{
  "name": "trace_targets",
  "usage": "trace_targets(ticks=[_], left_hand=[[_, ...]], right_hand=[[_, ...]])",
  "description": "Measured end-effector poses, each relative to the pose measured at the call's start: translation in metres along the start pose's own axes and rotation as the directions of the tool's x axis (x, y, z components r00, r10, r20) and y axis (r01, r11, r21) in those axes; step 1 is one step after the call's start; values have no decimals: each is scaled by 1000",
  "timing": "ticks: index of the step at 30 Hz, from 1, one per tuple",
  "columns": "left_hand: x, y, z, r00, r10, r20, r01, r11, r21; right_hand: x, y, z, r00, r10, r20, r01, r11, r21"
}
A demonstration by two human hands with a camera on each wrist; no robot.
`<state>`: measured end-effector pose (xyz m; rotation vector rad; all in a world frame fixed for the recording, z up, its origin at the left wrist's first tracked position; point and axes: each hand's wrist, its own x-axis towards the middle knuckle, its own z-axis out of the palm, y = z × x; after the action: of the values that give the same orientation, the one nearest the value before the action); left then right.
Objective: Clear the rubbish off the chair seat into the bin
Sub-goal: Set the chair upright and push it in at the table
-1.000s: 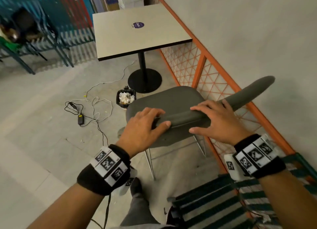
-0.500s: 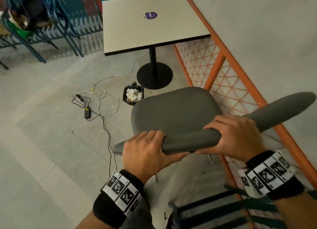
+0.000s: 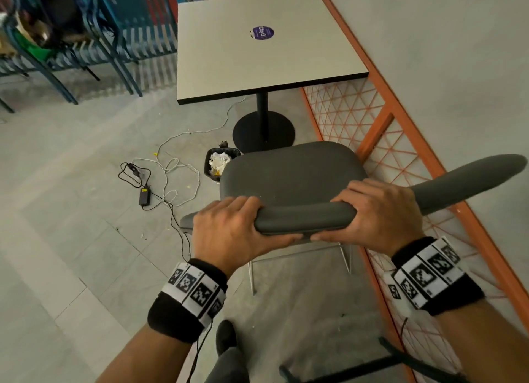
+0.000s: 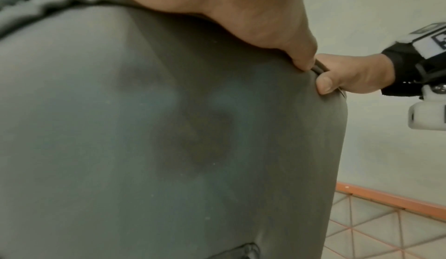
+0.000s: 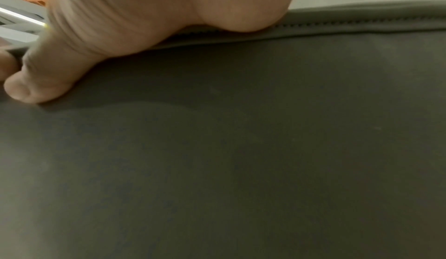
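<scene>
Left hand [image 3: 229,233], right hand [image 3: 378,213]: both wrapped over grey padded chair [image 3: 289,179] backrest top edge; chair now nearer the square pale table [image 3: 257,44]. Black bin of white rubbish [image 3: 219,162]: concrete floor, at seat's far-left corner

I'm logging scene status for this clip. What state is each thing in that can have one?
chair: upright on the floor, seat bare, held by its backrest top
left hand: grips the backrest
right hand: grips the backrest
bin: open, holds white crumpled rubbish, on the floor beside the seat
table: upright, purple sticker on top
cables: loose on the floor
</scene>
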<state>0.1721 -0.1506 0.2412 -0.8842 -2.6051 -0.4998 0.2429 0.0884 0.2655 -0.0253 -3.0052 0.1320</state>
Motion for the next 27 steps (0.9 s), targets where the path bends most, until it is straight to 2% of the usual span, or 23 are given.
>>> trace_targets(ticks=[13,27], left_hand=[[99,-60,41,995,27,-95,-21,998,56],[207,-112,81,995,15,-101,-3,993,115]], right_hand=[[119,23,17,1000,-14,4,15,997,-74],[243,53,29,999,14,45,-9,993,-117]])
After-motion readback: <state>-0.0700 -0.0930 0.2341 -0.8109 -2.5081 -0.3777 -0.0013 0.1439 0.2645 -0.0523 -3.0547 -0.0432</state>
